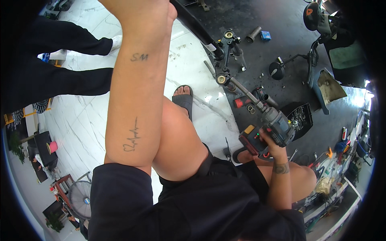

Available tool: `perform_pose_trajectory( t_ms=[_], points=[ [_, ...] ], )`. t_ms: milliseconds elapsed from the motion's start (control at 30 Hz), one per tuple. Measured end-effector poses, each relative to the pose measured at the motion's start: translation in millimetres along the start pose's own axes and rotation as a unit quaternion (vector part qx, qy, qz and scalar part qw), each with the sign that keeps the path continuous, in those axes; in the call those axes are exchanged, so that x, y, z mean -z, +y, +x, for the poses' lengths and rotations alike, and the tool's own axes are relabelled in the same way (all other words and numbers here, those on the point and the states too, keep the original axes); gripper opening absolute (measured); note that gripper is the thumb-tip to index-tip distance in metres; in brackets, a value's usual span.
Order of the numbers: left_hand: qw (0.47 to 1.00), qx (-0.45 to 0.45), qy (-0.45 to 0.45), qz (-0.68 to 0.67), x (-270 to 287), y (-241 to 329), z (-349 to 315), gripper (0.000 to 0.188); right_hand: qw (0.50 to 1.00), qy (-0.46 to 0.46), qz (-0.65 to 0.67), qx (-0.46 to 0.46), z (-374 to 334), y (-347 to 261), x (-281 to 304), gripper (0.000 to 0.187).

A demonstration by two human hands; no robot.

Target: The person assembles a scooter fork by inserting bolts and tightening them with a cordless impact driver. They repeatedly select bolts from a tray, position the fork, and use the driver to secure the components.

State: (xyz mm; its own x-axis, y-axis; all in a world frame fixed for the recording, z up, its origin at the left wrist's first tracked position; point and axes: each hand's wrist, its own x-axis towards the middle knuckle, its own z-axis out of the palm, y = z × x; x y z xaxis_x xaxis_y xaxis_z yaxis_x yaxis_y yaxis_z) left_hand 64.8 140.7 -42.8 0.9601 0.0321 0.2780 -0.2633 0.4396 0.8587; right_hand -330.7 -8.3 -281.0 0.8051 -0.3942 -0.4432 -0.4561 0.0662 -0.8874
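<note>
In my right hand (274, 146) is a cordless impact wrench (277, 124), my fingers wrapped round its handle. Its long metal extension (247, 92) reaches up and left to a metal bracket with round eyes (221, 79), which looks like part of a fork assembly. A black tube (197, 28) slants down from the top edge to that bracket. My left forearm (136, 84) stretches up the picture, and my left hand (138, 8) lies at the top edge beside the tube. The top edge cuts off its fingers, so its grip on the tube is hidden.
Dark mat (277, 56) meets white marbled tiles (201, 136). On the mat lie a red-and-black power tool (243, 101), a black tray of hardware (303, 120), a round mirror (276, 71) and a small blue box (265, 35). Another person's dark-trousered legs (80, 78) stand at left.
</note>
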Motion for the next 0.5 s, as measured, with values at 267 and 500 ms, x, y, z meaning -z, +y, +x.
perform_pose_trajectory(
  t_ms=[267, 500],
  points=[
    [1.000, -0.004, 0.007, -0.001, 2, -3, 2, 0.030, 0.988, 0.005, -0.117, 0.096, 7, -11, 9, 0.024],
    [1.000, -0.010, 0.018, 0.007, 2, -10, 3, 0.030, 0.975, 0.020, -0.165, 0.149, 6, -15, -1, 0.026]
  ],
)
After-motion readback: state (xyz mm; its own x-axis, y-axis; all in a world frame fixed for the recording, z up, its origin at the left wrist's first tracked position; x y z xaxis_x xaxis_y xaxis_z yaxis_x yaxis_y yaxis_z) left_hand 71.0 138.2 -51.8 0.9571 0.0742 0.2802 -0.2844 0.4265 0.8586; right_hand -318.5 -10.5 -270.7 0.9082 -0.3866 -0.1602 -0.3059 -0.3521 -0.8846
